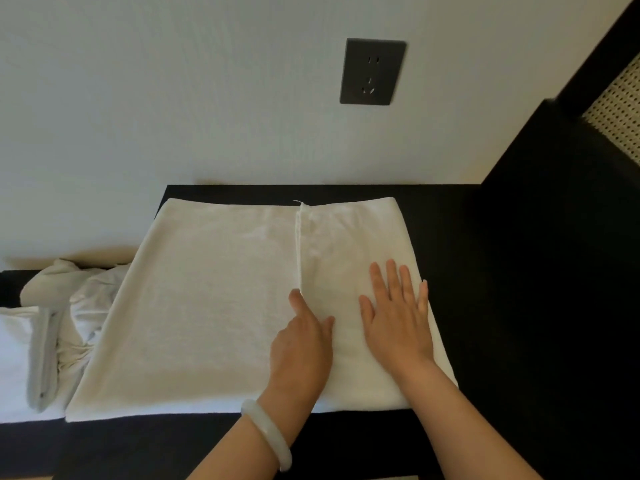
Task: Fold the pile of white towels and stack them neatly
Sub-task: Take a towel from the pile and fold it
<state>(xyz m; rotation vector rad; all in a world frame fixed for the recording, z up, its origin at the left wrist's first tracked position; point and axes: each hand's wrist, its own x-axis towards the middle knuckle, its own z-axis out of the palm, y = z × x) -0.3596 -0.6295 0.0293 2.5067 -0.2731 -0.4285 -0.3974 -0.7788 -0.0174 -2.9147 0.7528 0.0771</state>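
Towel (207, 306) flat on the middle of the table (485, 271), right part folded over to a central hem. Right hand (398, 320) palm down on that flap near the front edge — fingers spread, pressing. Left hand (304, 344) at the hem, thumb on the flap; pinching or touching, cannot tell. Crumpled towels (86, 299) at the left edge.

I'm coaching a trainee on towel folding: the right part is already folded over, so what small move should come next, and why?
Probably slide the left hand out to the left edge of the towel and fold that side over. The right flap already lies flat under the right hand, while the left part lies spread open.
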